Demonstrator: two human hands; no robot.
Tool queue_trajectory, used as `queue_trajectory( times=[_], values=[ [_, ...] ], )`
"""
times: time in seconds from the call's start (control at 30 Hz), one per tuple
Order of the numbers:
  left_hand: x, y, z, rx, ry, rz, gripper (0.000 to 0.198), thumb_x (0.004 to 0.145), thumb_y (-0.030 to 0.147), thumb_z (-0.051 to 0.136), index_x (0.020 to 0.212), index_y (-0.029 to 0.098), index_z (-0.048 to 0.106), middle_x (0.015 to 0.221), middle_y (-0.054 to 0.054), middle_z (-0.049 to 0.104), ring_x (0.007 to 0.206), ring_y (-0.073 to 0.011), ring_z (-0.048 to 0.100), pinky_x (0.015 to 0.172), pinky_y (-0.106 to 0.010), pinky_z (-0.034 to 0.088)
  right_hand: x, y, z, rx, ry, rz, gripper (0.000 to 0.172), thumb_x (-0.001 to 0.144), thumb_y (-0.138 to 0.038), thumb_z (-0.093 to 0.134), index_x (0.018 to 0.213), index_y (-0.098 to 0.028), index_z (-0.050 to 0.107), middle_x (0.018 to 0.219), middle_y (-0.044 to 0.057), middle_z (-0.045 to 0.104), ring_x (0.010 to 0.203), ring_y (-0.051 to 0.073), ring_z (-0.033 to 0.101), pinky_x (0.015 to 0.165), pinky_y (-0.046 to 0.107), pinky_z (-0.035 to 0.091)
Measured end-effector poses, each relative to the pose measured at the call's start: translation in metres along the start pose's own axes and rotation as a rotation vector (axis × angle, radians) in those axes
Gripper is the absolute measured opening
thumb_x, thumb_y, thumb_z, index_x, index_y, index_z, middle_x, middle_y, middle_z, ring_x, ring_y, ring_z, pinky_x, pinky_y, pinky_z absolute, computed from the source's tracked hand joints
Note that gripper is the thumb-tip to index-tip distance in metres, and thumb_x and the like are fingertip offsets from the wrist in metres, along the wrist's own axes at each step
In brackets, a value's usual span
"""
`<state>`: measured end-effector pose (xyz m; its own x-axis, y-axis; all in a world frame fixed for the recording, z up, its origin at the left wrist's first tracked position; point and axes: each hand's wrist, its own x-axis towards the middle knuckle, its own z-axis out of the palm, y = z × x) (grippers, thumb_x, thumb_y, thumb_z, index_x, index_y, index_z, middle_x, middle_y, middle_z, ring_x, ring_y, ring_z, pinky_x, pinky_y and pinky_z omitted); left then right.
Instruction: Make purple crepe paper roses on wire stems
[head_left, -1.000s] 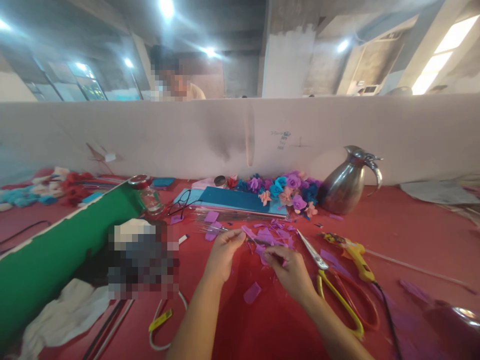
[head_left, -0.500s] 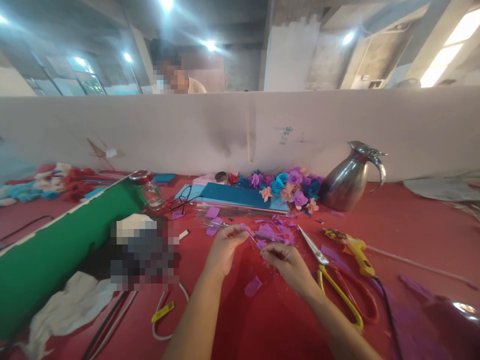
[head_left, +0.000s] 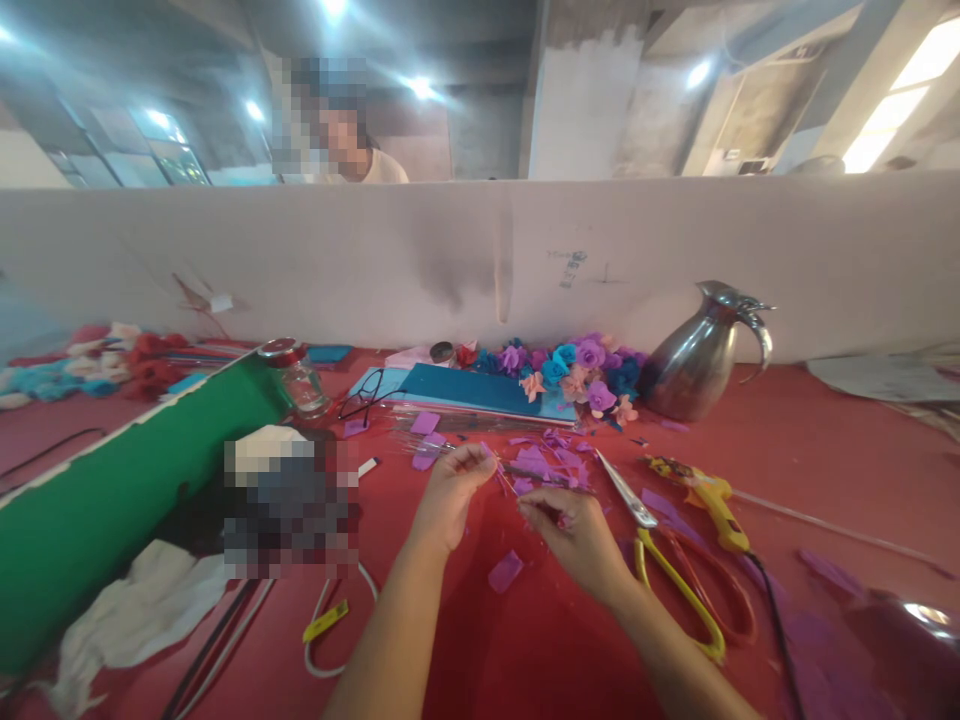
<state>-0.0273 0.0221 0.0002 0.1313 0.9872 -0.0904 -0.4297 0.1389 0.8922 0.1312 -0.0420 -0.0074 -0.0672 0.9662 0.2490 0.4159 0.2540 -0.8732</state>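
Observation:
My left hand [head_left: 454, 492] is closed in a pinch on one end of a thin stick [head_left: 508, 484]. A bit of purple paper shows at those fingertips. The stick's other end lies between the thumb and fingers of my right hand [head_left: 574, 528], which is also closed. Both hands are above the red table [head_left: 480, 650]. Purple paper scraps [head_left: 534, 462] lie just behind them, and one loose purple piece [head_left: 506, 571] rests in front. To the right of my right hand, large scissors [head_left: 637, 510] with yellow and red handles lie spread.
A yellow glue gun [head_left: 716, 508] and a metal jug [head_left: 694, 360] are at right. Paper flowers [head_left: 577, 370] and blue sheets [head_left: 472, 388] lie at the back by a pale partition [head_left: 337, 260]. At left are a glass jar [head_left: 301, 385] and a green board [head_left: 150, 510]. A person [head_left: 382, 167] is beyond the partition.
My right hand has shifted slightly left along the stick, while my left hand stays nearly still. Beyond the partition, the person's head has risen a little.

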Motion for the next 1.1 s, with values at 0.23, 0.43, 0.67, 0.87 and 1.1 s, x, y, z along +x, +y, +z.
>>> queue_trajectory(
  times=[0.23,0.43,0.67,0.87,1.1],
  values=[
    [-0.001,0.001,0.003,-0.013,-0.010,-0.020,0.024,0.051,0.026,0.084,0.063,0.016,0.066,0.064,0.002,0.062,0.064,-0.0095,0.053,0.070,-0.024,0.039,0.000,-0.001,0.000,0.072,-0.042,0.025,0.025,0.085,-0.033,0.049,0.079,-0.018,0.067,0.066,0.001,0.063,0.061,0.015,0.057,0.058,0.023,0.042],
    [-0.002,0.002,0.004,-0.039,-0.027,-0.031,0.023,0.051,0.025,0.084,0.063,0.018,0.067,0.064,0.001,0.064,0.064,-0.0104,0.054,0.073,-0.025,0.041,0.002,0.000,-0.001,0.158,-0.073,0.103,0.025,0.084,-0.037,0.052,0.076,-0.017,0.066,0.061,-0.001,0.057,0.058,0.012,0.051,0.058,0.023,0.040],
    [-0.002,0.002,0.003,-0.082,-0.031,-0.076,0.024,0.049,0.024,0.085,0.063,0.017,0.067,0.067,0.000,0.067,0.065,-0.0113,0.057,0.071,-0.026,0.042,0.006,0.004,-0.004,0.332,-0.148,0.174,0.032,0.081,-0.047,0.056,0.075,-0.017,0.065,0.054,-0.002,0.053,0.050,0.010,0.045,0.050,0.022,0.035],
    [-0.001,0.001,0.003,-0.140,-0.012,-0.077,0.024,0.050,0.021,0.084,0.062,0.017,0.064,0.063,0.003,0.064,0.062,-0.0090,0.055,0.068,-0.024,0.040,0.005,0.008,-0.003,0.308,-0.132,0.145,0.028,0.080,-0.042,0.059,0.086,-0.015,0.065,0.058,-0.002,0.058,0.054,0.011,0.051,0.055,0.023,0.039],
    [0.001,-0.004,0.003,-0.131,0.025,-0.063,0.026,0.047,0.021,0.085,0.058,0.016,0.062,0.060,0.003,0.060,0.060,-0.0082,0.052,0.066,-0.023,0.040,0.002,0.006,0.002,0.049,0.008,0.027,0.019,0.083,-0.032,0.055,0.080,-0.018,0.069,0.067,0.002,0.065,0.062,0.015,0.057,0.060,0.025,0.043]
  ],
)
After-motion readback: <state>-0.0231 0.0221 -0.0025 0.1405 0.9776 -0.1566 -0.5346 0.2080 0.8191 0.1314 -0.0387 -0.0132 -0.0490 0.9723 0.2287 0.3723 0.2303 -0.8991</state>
